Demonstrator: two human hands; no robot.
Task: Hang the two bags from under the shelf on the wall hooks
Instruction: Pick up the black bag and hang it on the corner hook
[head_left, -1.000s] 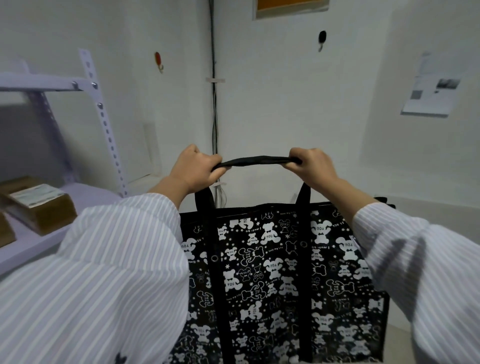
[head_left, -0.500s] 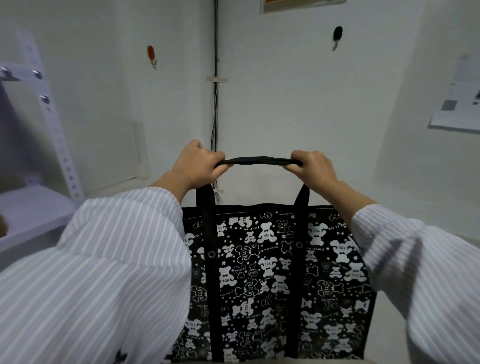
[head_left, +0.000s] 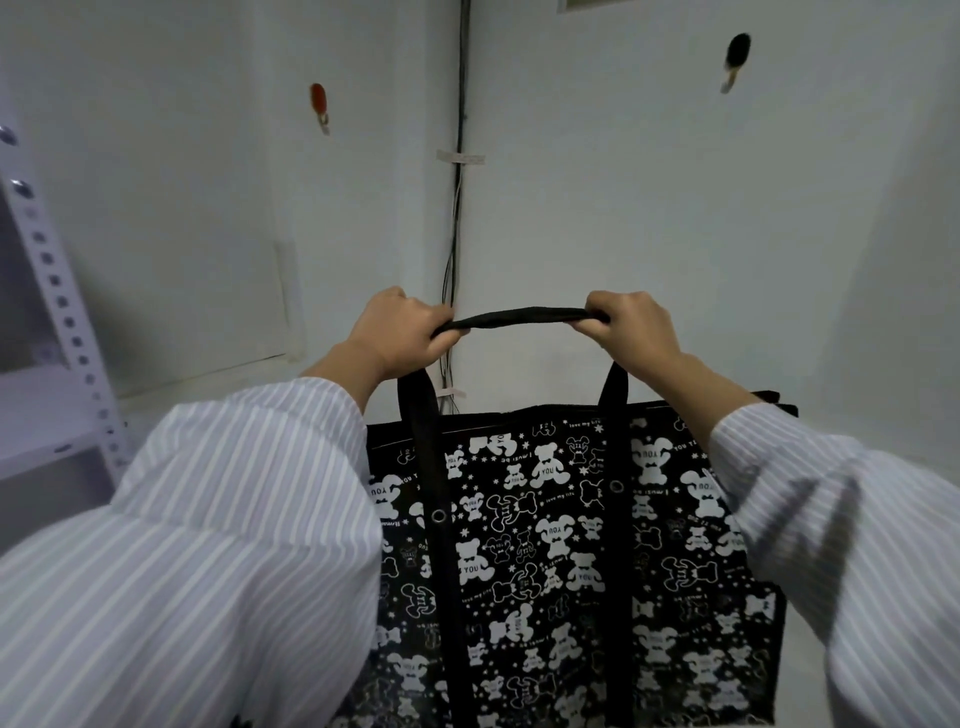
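A black bag (head_left: 561, 545) printed with white bears hangs in front of me by its black handle (head_left: 519, 316). My left hand (head_left: 400, 332) grips the handle's left end and my right hand (head_left: 631, 325) grips its right end, the strap stretched level between them. High on the left wall is a red hook (head_left: 318, 106). A black hook (head_left: 735, 60) is fixed high on the right wall. Both hooks are bare and well above the handle. Only one bag is in sight.
A grey metal shelf post (head_left: 57, 301) with holes stands at the left edge. Cables (head_left: 457, 208) run down the wall corner between the two hooks. My striped sleeves (head_left: 208, 545) cover the lower left and right of the view.
The view has swung right and closer to the corner. The shelf and its boxes have slid out at the left. Both hands keep the same grip on the handle.
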